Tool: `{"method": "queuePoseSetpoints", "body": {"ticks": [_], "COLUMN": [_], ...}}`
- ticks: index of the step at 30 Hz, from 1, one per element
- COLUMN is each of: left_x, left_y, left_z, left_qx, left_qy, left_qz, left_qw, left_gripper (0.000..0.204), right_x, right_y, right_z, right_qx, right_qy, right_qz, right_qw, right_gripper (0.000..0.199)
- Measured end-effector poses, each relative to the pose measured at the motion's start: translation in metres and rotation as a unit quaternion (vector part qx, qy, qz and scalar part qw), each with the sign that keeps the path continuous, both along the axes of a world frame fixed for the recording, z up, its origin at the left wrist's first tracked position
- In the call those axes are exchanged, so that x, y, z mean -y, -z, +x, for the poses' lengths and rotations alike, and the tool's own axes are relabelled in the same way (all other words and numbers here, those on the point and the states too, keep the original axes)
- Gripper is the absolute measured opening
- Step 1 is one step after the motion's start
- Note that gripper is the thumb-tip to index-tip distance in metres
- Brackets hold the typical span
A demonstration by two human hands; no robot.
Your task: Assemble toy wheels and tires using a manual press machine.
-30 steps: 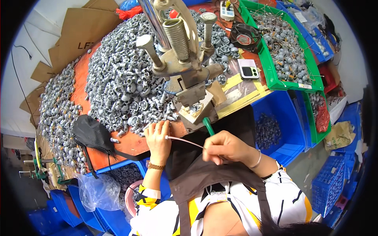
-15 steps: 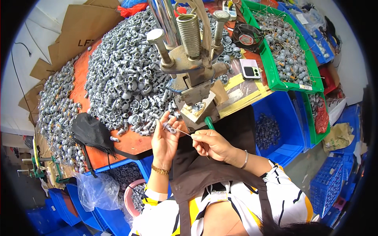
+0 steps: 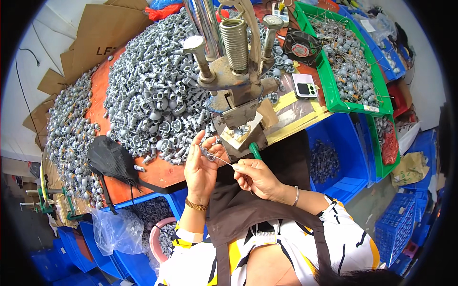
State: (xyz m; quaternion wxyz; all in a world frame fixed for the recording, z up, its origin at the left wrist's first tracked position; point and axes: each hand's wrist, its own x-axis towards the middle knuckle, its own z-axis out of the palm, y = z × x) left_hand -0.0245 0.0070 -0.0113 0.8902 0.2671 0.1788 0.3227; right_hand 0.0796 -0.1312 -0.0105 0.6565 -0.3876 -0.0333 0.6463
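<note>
Just below the grey metal press [image 3: 237, 102], the left hand [image 3: 200, 167] pinches a small grey metal fitting [image 3: 205, 151] between thumb and fingertips, while the right hand [image 3: 257, 177] pinches the thin silver wire [image 3: 220, 160] running from it.

Orange workbench [image 3: 157, 175]; grey metal parts [image 3: 152, 95] heaped; press [image 3: 236, 95]; black pouch [image 3: 110, 159]

Flattened brown cardboard boxes with dark lettering [image 3: 107, 33] lay at the upper left of the frame, a small white device with a dark screen [image 3: 306, 88] sat right of centre near the top, and a clear plastic bag [image 3: 112, 231] slumped at the lower left.
</note>
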Motion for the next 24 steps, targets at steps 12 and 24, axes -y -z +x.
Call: {"method": "queuePoseSetpoints", "body": {"ticks": [12,24], "left_x": [0.037,0.012], "left_y": [-0.012,-0.020], "left_z": [0.001,-0.020], "left_qx": [-0.120,-0.173], "left_qy": [0.061,-0.234], "left_qz": [0.134,0.643], "left_qw": [0.982,0.708], "left_gripper": [0.035,0.035], "right_x": [-0.015,-0.004], "right_y": [0.001,-0.016], "right_z": [-0.007,0.015], "right_qx": [0.190,0.192], "right_qy": [-0.029,-0.011], "right_qz": [0.033,0.107], "right_qw": [0.981,0.976], "right_gripper": [0.029,0.016]}}
